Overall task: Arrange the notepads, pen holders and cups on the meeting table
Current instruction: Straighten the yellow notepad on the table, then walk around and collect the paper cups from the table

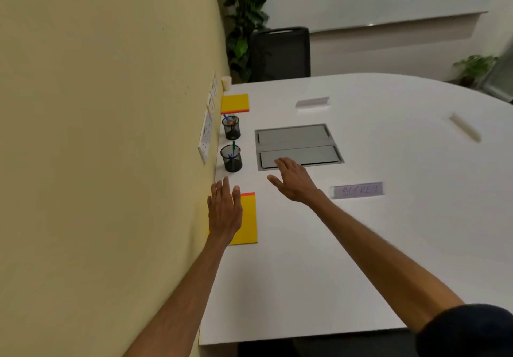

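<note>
A yellow notepad [248, 223] with an orange top edge lies near the wall on the white table [388, 231]. My left hand [224, 212] rests flat over its left part, fingers apart, holding nothing. My right hand [294, 180] hovers open to the right, its fingertips over the near grey socket lid. Beyond the near notepad stand two black mesh pen holders, the near one [231, 158] and the far one [231, 128], each with pens. A second yellow notepad [234, 103] lies farther back, and a pale cup [226, 82] stands at the far corner by the wall.
A grey recessed socket panel [298, 146] with two lids sits mid-table. A taped label reading SOCKET [357, 190] lies right of my right hand; two more labels [312, 102] [465, 127] lie farther off. The yellow wall carries outlets [206, 137]. A black chair [280, 52] and plant [241, 20] stand behind.
</note>
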`<state>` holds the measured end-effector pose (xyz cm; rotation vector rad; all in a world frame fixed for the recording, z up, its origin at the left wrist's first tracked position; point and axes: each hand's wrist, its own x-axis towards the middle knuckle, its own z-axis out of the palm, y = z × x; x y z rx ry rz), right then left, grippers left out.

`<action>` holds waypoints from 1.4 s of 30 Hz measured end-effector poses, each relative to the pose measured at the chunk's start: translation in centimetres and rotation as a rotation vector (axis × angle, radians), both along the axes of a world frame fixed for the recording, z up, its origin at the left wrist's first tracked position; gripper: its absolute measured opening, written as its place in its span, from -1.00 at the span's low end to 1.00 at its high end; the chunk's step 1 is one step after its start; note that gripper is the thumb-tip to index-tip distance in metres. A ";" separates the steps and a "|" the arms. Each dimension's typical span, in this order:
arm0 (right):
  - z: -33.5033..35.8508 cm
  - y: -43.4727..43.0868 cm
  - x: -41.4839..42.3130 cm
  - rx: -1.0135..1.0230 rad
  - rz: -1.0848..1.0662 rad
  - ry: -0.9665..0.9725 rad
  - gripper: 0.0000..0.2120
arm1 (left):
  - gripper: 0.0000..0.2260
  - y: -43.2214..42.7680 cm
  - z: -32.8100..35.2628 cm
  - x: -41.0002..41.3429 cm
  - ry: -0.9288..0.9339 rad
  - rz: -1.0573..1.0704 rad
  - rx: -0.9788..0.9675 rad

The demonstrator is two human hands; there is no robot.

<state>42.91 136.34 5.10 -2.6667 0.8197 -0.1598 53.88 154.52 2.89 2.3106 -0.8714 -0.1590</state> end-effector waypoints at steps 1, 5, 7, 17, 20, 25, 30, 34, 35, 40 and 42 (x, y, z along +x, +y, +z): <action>1.0 -0.1 -0.5 -0.011 -0.010 -0.024 -0.39 | -0.51 -0.1 0.8 -0.4 -0.017 -0.006 -0.006; 3.9 -0.2 -3.7 -0.031 -0.054 -0.110 -0.38 | -0.49 -1.0 4.0 -2.2 -0.085 -0.038 -0.026; 5.1 -0.4 -5.9 -0.044 -0.084 -0.147 -0.38 | -0.49 -1.8 5.3 -3.7 -0.111 -0.069 -0.048; 7.4 -1.2 -20.8 -0.192 -0.286 -0.319 -0.44 | -0.39 -5.9 7.1 -16.1 -0.100 -0.262 -0.089; 7.3 -1.0 -25.4 -0.200 -0.363 -0.284 -0.43 | -0.40 -7.1 6.8 -19.7 -0.097 -0.326 -0.104; 7.8 -0.8 -32.1 -0.208 -0.508 -0.278 -0.44 | -0.41 -9.2 7.2 -23.9 -0.137 -0.457 -0.113; 8.6 0.0 -36.8 -0.186 -0.673 -0.321 -0.44 | -0.44 -11.2 7.9 -27.5 -0.133 -0.594 -0.151; 8.4 1.2 -40.4 -0.190 -0.767 -0.300 -0.43 | -0.44 -12.1 7.8 -30.3 -0.106 -0.691 -0.155; 8.2 1.6 -41.3 -0.194 -0.794 -0.299 -0.42 | -0.44 -12.3 7.7 -31.0 -0.101 -0.716 -0.163; 6.5 4.3 -45.6 -0.201 -0.938 -0.320 -0.42 | -0.47 -13.0 7.4 -35.6 -0.132 -0.867 -0.191; 6.1 5.5 -47.6 -0.193 -1.016 -0.327 -0.41 | -0.47 -13.2 7.3 -37.8 -0.121 -0.928 -0.196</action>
